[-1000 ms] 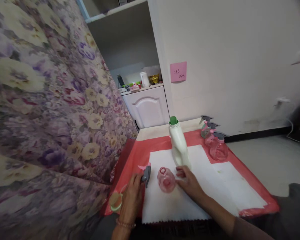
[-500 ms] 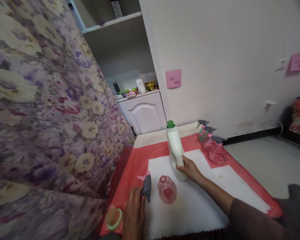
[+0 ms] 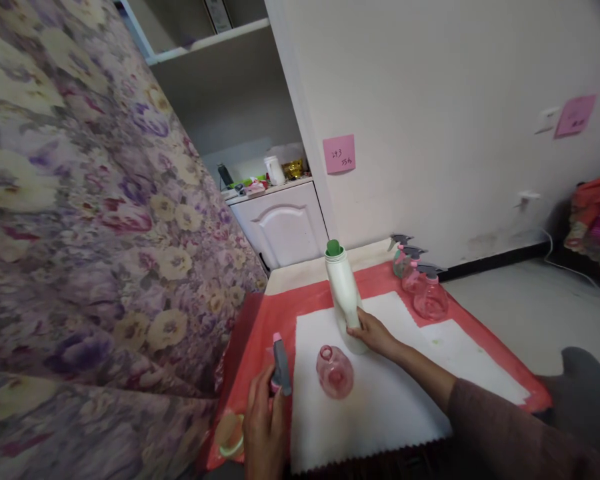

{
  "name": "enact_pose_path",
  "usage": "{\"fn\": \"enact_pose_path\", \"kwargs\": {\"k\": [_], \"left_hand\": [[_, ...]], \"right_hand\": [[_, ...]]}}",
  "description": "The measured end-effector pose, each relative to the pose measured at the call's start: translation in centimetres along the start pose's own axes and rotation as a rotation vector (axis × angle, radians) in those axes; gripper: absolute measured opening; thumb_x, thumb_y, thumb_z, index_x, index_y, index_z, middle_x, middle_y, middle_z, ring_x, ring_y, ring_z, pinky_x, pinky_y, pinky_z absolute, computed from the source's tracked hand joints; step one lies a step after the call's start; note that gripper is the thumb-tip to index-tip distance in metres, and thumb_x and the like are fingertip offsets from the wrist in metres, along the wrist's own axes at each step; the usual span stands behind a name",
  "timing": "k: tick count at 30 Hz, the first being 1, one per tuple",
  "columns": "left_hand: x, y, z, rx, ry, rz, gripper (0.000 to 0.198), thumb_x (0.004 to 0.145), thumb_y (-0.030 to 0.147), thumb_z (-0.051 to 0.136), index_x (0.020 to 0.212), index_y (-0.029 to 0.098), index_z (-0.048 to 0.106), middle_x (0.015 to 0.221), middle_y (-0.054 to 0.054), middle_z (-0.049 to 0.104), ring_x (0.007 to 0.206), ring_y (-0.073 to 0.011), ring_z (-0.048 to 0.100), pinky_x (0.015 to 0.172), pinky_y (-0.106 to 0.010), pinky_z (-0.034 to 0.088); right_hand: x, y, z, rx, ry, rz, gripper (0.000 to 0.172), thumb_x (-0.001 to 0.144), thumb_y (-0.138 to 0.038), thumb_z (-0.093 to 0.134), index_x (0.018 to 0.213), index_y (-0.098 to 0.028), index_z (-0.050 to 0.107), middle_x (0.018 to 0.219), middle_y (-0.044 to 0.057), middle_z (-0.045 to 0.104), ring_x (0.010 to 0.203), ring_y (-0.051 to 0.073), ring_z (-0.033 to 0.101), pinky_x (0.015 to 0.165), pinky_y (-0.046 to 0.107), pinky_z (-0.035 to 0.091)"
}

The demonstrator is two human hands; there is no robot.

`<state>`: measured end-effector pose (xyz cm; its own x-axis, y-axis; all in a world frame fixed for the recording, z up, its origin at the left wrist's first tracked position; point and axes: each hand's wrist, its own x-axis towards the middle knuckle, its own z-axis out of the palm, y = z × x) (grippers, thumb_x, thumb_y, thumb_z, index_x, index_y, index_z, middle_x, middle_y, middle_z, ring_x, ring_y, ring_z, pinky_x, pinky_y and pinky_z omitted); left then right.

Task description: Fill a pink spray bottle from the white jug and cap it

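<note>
My right hand [image 3: 373,331] grips the lower part of a tall white bottle [image 3: 343,287] with a green top, standing on the white cloth [image 3: 405,393]. My left hand [image 3: 265,420] holds a grey and pink spray head [image 3: 281,365] upright at the cloth's left edge. Between my hands an open pink round bottle [image 3: 335,373] with no cap rests on the cloth, touched by neither hand.
The cloth lies over a red sheet [image 3: 280,313] on a low table. Three pink spray bottles [image 3: 423,287] with grey triggers stand at the far right. A green-rimmed lid [image 3: 230,433] lies near the front left corner. A flowered fabric [image 3: 80,233] rises on the left, a white cabinet [image 3: 285,223] behind.
My right hand left the pink bottle and took hold of the white bottle. My left hand turned the spray head more upright.
</note>
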<state>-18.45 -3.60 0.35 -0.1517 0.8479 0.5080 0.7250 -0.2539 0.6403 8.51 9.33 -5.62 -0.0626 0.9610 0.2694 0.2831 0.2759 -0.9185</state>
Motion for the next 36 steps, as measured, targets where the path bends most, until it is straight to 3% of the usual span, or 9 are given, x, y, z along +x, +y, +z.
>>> {"fn": "enact_pose_path", "kwargs": {"k": [9, 14, 17, 20, 23, 27, 30, 36], "left_hand": [[0.0, 0.5, -0.7, -0.089, 0.025, -0.085, 0.037, 0.086, 0.043, 0.053, 0.116, 0.021, 0.059, 0.115, -0.007, 0.063, 0.102, -0.0241, 0.061, 0.091, -0.035, 0.049], [-0.3, 1.6, -0.9, -0.125, 0.05, -0.141, 0.035, 0.087, 0.043, 0.054, 0.116, 0.023, 0.059, 0.113, -0.005, 0.064, 0.1, -0.0228, 0.062, 0.088, -0.033, 0.05], [-0.3, 2.0, -0.9, -0.175, 0.077, -0.168, 0.037, 0.085, 0.045, 0.057, 0.114, 0.023, 0.059, 0.112, -0.006, 0.066, 0.103, -0.0245, 0.062, 0.091, -0.034, 0.049], [-0.5, 2.0, -0.8, -0.222, 0.091, -0.198, 0.042, 0.083, 0.048, 0.06, 0.116, 0.022, 0.059, 0.113, -0.006, 0.067, 0.106, -0.0256, 0.061, 0.091, -0.035, 0.049], [-0.8, 1.3, -0.9, -0.267, 0.108, -0.234, 0.046, 0.08, 0.052, 0.063, 0.114, 0.021, 0.061, 0.114, -0.006, 0.068, 0.106, -0.0261, 0.062, 0.09, -0.035, 0.049], [-1.3, -0.1, -1.0, -0.346, 0.127, -0.334, 0.054, 0.071, 0.059, 0.07, 0.108, 0.019, 0.065, 0.107, -0.006, 0.071, 0.098, -0.026, 0.064, 0.09, -0.036, 0.048], [-1.5, -0.2, -0.8, -0.451, 0.155, -0.421, 0.055, 0.066, 0.057, 0.076, 0.104, 0.019, 0.066, 0.101, -0.003, 0.071, 0.089, -0.0218, 0.064, 0.086, -0.034, 0.049], [-1.5, 1.6, -0.6, -0.564, 0.221, -0.475, 0.051, 0.061, 0.054, 0.08, 0.095, 0.019, 0.067, 0.091, 0.0, 0.069, 0.082, -0.0189, 0.064, 0.083, -0.033, 0.052]], "right_hand": [[-0.2, -1.1, -0.8, -0.061, 0.024, 0.006, 0.031, 0.065, -0.023, 0.069, 0.095, -0.024, 0.061, 0.088, -0.002, 0.07, 0.084, 0.025, 0.064, 0.074, 0.033, 0.049], [-4.4, -1.5, -1.4, -0.13, 0.093, 0.028, 0.021, 0.071, -0.021, 0.065, 0.088, -0.025, 0.054, 0.083, -0.002, 0.06, 0.071, 0.019, 0.058, 0.07, 0.032, 0.045], [-7.0, -1.6, -0.3, -0.124, 0.057, 0.014, 0.016, 0.073, -0.017, 0.061, 0.085, -0.026, 0.055, 0.075, -0.003, 0.059, 0.069, 0.019, 0.058, 0.071, 0.033, 0.046], [-7.6, -1.5, 2.2, -0.057, -0.027, -0.024, 0.05, 0.058, -0.015, 0.073, 0.105, -0.026, 0.059, 0.102, 0.003, 0.065, 0.092, 0.024, 0.063, 0.084, 0.037, 0.05], [-6.5, -0.9, 4.8, 0.022, -0.085, -0.046, 0.088, 0.045, -0.016, 0.082, 0.127, -0.023, 0.051, 0.132, 0.011, 0.055, 0.123, 0.033, 0.053, 0.104, 0.046, 0.043], [-5.6, -0.1, 6.5, 0.107, -0.147, -0.027, 0.106, 0.037, -0.02, 0.088, 0.134, -0.023, 0.045, 0.138, 0.013, 0.052, 0.128, 0.037, 0.05, 0.108, 0.052, 0.04], [-5.9, -0.1, 6.8, 0.148, -0.164, -0.006, 0.1, 0.04, -0.02, 0.088, 0.131, -0.025, 0.046, 0.133, 0.01, 0.056, 0.121, 0.035, 0.056, 0.102, 0.05, 0.046], [-6.8, -1.6, 6.3, 0.17, -0.101, 0.028, 0.074, 0.051, -0.023, 0.08, 0.117, -0.026, 0.048, 0.111, 0.006, 0.064, 0.094, 0.028, 0.066, 0.083, 0.042, 0.054]]}}
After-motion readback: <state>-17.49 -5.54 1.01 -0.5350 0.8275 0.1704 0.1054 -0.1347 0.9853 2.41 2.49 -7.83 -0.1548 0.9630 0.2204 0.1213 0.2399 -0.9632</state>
